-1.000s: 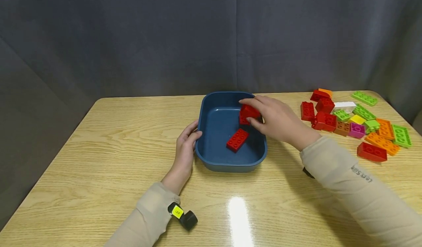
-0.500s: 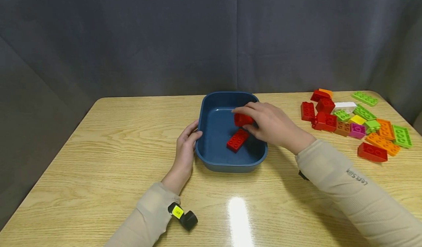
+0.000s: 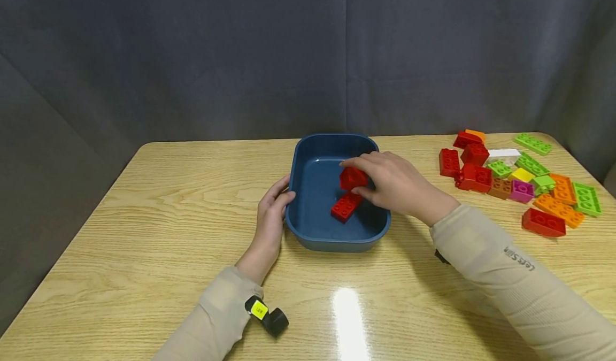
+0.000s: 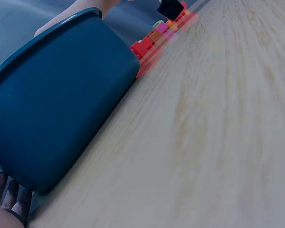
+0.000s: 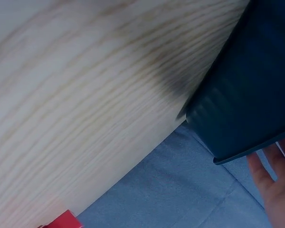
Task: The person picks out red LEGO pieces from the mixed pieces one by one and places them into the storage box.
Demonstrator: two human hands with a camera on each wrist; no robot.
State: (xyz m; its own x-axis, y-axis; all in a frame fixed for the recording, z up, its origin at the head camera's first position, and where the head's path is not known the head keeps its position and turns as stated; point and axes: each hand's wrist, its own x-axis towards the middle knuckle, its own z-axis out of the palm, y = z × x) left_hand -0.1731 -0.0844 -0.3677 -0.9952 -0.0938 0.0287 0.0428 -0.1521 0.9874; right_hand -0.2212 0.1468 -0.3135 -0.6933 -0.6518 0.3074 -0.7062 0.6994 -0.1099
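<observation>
A blue plastic bin [image 3: 317, 239] with rounded corners stands on the table. My left hand [image 3: 271, 219] holds its left side, thumb over the rim and fingers along the outer wall; in the left wrist view those fingers [image 4: 12, 197] lie against the bin's outside. Reaching over the right rim, my right hand [image 3: 392, 182] pinches a red toy brick [image 3: 353, 178] between thumb and fingers inside the bin. Just below it, a red studded brick [image 3: 344, 208] lies on the bin's floor, its far end partly hidden. In the right wrist view the held brick is out of sight.
Several loose toy bricks lie on the right of the table, among them red [image 3: 449, 162], orange [image 3: 558, 209], light green [image 3: 587, 199], purple [image 3: 522, 191] and white [image 3: 502, 156] ones. A dark curtain [image 3: 240, 61] hangs behind the table.
My right hand has moved slightly left and nearer within the bin, bringing the held red brick from the far right corner to above the other red brick. My left hand has stayed put.
</observation>
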